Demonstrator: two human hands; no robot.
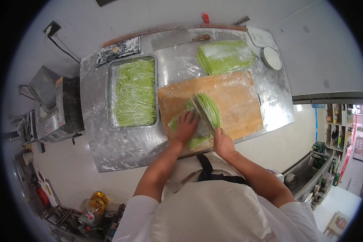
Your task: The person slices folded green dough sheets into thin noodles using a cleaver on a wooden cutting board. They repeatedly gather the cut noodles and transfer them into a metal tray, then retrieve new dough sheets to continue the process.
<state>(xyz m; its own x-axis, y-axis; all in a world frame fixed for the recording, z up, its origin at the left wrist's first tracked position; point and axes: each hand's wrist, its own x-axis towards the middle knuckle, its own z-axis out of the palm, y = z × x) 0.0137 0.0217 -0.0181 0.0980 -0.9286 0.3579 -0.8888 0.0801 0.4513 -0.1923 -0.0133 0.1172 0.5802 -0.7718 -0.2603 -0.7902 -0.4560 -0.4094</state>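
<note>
My left hand [186, 128] lies with fingers spread on a folded sheet of floured green dough [199, 141], on a wooden cutting board [237, 90]. In my right hand [224, 142] is the handle of a broad-bladed knife [203, 114]. Its blade stands on edge across the dough, just right of my left fingertips. Against the blade's right side rests a bundle of cut green noodles [210, 109]. The blade hides part of the cut edge. Left of the board, a metal tray [157, 90] holds rows of floured green noodles [134, 93].
Behind the board lies a stack of folded green dough sheets [225, 56]. A long knife [172, 40], a long wooden rod [175, 28] and a floury flat device [118, 51] line the steel table's back. A round bowl [272, 58] stands back right. A metal machine [53, 106] is left.
</note>
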